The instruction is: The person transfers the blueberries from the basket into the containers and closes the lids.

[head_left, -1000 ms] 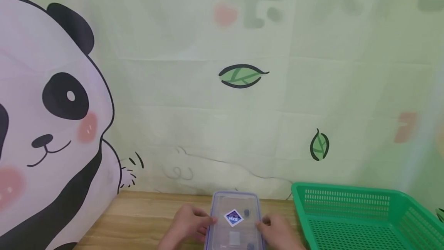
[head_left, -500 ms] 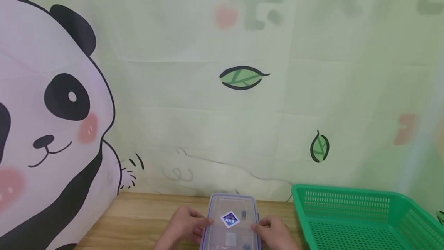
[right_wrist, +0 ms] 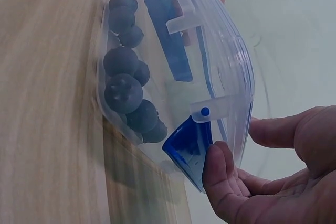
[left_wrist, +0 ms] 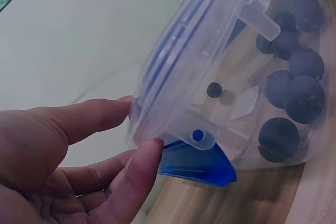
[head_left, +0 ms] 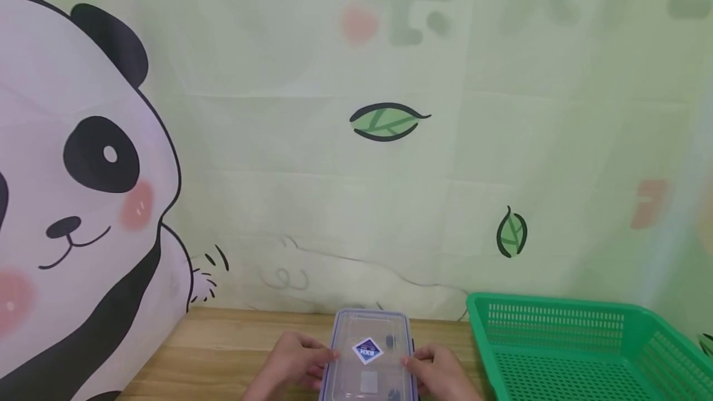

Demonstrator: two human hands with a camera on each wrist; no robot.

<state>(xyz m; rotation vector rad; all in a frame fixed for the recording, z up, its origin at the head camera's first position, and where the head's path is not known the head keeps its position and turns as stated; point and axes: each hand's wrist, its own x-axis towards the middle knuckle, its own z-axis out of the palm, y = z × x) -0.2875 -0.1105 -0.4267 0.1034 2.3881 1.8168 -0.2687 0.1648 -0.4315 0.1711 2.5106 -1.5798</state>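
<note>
A clear plastic food container (head_left: 369, 367) with a blue-edged lid and a diamond sticker stands on the table between both hands. Inside lie several dark round fruits (left_wrist: 303, 98) that look like blueberries. My left hand (head_left: 295, 361) pinches the lid's left rim, thumb on top and fingers beneath, beside a blue latch (left_wrist: 197, 163) that hangs outward. On the other side, my right hand (head_left: 442, 370) holds the rim the same way, thumb at the lid's edge. Its fingertips touch another blue latch (right_wrist: 188, 148), which is swung out from the wall.
A green perforated plastic basket (head_left: 562, 333) stands to the right of the container on the wooden table (head_left: 223, 345). Behind the table hangs a pale green backdrop (head_left: 301, 203) printed with a panda and leaves.
The container has shifted a little to the left and tilted slightly in the head view, with both hands moving along on its rim. The basket stays in place.
</note>
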